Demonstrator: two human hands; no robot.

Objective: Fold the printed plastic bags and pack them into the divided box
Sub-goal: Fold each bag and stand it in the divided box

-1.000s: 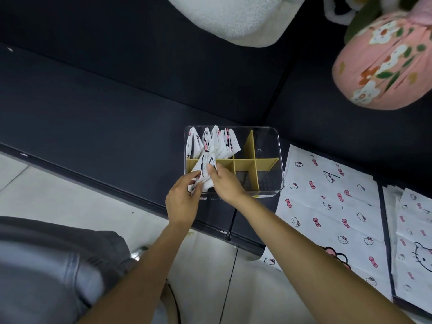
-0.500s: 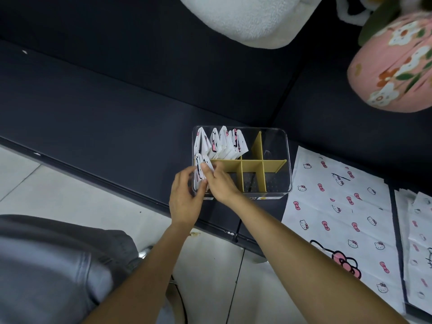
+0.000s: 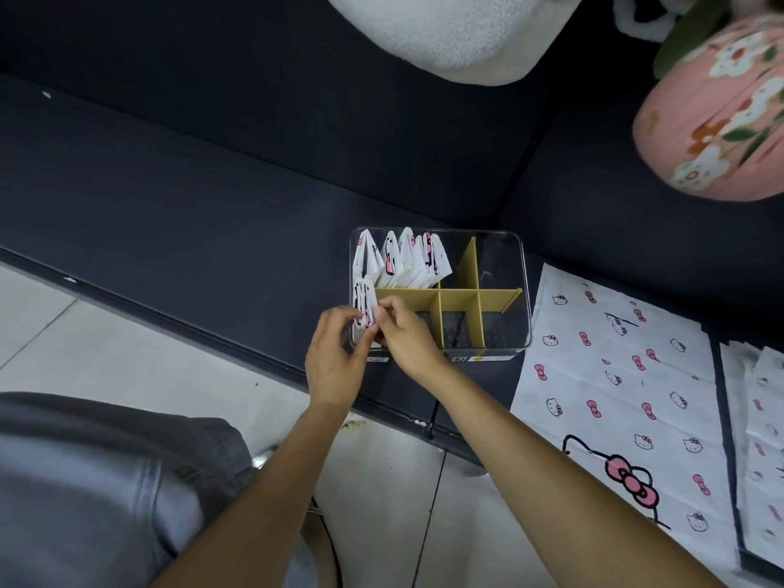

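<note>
A clear plastic box (image 3: 515,265) with tan dividers (image 3: 458,295) stands on the dark bench. Several folded printed bags (image 3: 407,261) stand upright in its far left compartment. One more folded bag (image 3: 365,305) stands in the near left compartment. My left hand (image 3: 333,362) and my right hand (image 3: 409,339) both pinch this bag at its near edge, left hand outside the box wall, right hand reaching over the rim. A flat unfolded bag (image 3: 628,392) printed with cats and pink bows lies to the right of the box.
More flat printed bags (image 3: 763,439) lie stacked at the far right edge. A pink floral cushion (image 3: 717,116) and a white fluffy cushion (image 3: 445,31) sit at the back. The bench edge runs diagonally above a tiled floor (image 3: 127,354). My grey-clad knee (image 3: 93,494) is at bottom left.
The folded bag has gone down from above the divider into the near left compartment, with both hands following it toward the box's left wall. The camera shifted slightly.
</note>
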